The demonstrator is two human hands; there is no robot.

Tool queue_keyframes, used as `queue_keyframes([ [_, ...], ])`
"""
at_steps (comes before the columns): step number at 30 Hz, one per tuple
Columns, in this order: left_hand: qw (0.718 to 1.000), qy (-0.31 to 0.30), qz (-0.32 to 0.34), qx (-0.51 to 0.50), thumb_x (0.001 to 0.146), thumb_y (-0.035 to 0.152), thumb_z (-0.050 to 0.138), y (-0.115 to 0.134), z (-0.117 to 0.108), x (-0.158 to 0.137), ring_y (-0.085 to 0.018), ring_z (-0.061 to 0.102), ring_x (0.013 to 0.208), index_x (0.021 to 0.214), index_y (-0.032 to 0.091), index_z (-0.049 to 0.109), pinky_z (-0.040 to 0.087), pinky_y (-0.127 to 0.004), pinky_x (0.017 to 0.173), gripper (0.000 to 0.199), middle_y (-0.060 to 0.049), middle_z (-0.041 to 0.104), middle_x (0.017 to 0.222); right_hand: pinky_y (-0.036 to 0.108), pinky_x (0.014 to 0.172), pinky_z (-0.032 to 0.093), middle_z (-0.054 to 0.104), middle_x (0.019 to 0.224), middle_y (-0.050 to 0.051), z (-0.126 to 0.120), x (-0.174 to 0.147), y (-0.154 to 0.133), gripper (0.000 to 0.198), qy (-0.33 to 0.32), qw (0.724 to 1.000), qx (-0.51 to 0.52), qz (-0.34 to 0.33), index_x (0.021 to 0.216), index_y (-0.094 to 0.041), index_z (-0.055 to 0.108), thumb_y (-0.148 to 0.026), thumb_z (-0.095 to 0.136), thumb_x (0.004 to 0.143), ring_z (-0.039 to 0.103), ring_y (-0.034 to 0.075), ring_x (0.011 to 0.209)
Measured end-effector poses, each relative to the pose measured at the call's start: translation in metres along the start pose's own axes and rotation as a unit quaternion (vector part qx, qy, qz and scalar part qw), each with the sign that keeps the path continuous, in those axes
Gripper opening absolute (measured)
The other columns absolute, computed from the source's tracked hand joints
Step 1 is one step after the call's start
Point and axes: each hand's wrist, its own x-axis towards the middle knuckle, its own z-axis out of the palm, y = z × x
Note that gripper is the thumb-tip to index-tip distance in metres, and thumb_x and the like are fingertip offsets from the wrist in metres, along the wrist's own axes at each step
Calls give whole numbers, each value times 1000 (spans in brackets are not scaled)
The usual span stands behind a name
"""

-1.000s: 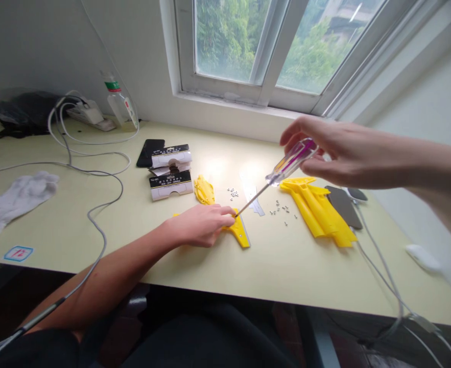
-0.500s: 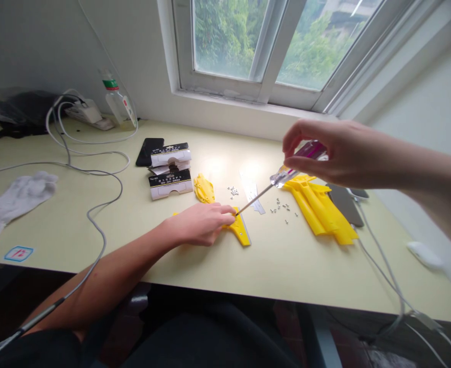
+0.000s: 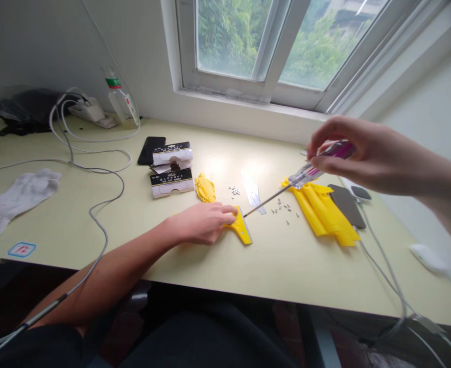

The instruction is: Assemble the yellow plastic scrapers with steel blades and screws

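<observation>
My left hand [image 3: 206, 223] is closed on a yellow scraper [image 3: 241, 231] with a grey blade edge, pressing it to the table; its handle is mostly hidden beneath the hand. In my right hand [image 3: 357, 151] is a screwdriver [image 3: 304, 175] with a clear and purple handle, its shaft slanting down to the left. The tip shows near the scraper's blade edge; whether it touches cannot be made out. Beyond the scraper lie small nuts [image 3: 234, 191], flat metal blades [image 3: 253, 193] and loose screws [image 3: 282, 206]. Yellow plastic pieces [image 3: 205, 188] rest behind my left hand.
Yellow handle parts [image 3: 323, 212] lie at the right, beside a dark phone-like slab [image 3: 347, 204] and a white mouse [image 3: 427, 258]. Black-and-white cardboard packages [image 3: 172, 183] stand behind left. Cables [image 3: 104, 225], a white glove [image 3: 29, 191] and a bottle [image 3: 121, 105] occupy the left side.
My right hand has moved right with the screwdriver, and its tip has come away from the scraper's middle toward the blade edge. My left hand stays on the scraper.
</observation>
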Motion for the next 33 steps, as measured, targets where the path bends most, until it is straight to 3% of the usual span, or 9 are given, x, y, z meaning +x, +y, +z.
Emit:
queue_keyframes([
  [4, 1000, -1, 1, -4, 87, 8, 49, 0, 0, 0, -21, 63, 110, 107, 20, 65, 52, -31, 88, 28, -6, 63, 126, 29, 61, 56, 67, 87, 2, 4, -7, -1, 18, -41, 998, 53, 0, 96, -24, 55, -38, 60, 86, 69, 17, 78],
  [11, 1000, -4, -6, -3, 87, 9, 50, 1, -3, 1, -22, 63, 110, 109, 22, 65, 51, -30, 87, 29, -6, 62, 125, 28, 53, 53, 69, 77, 1, 11, -4, -7, 20, -37, 998, -27, -34, 92, -24, 53, -41, 58, 84, 66, 15, 64],
  [16, 1000, -8, -5, 8, 89, 10, 48, 2, -3, 0, -20, 65, 101, 102, 21, 65, 51, -30, 79, 24, -5, 62, 125, 29, 53, 49, 69, 73, 4, 10, -4, -15, 20, -23, 997, -65, 21, 88, -22, 53, -42, 56, 83, 65, 17, 62],
  [19, 1000, -10, -8, 12, 89, 11, 47, 2, -3, 0, -20, 65, 99, 100, 20, 65, 51, -30, 77, 23, -5, 62, 126, 30, 55, 48, 68, 71, 4, 14, -5, -19, 18, 1, 995, -83, 59, 85, -22, 53, -39, 57, 82, 64, 17, 61],
  [27, 1000, 1, -11, -9, 89, 10, 50, -1, 0, 0, -21, 63, 111, 105, 21, 66, 51, -32, 90, 25, -6, 61, 129, 30, 53, 45, 66, 74, 3, 32, -8, -30, 20, 117, 977, -100, 148, 85, -23, 53, -42, 59, 84, 61, 16, 59],
  [33, 1000, -1, -8, -5, 89, 10, 50, -2, 0, 0, -21, 62, 112, 103, 20, 66, 52, -31, 89, 23, -7, 62, 127, 31, 54, 47, 65, 78, 5, 36, -11, -35, 20, 153, 973, -77, 157, 91, -21, 53, -38, 59, 83, 60, 16, 59],
])
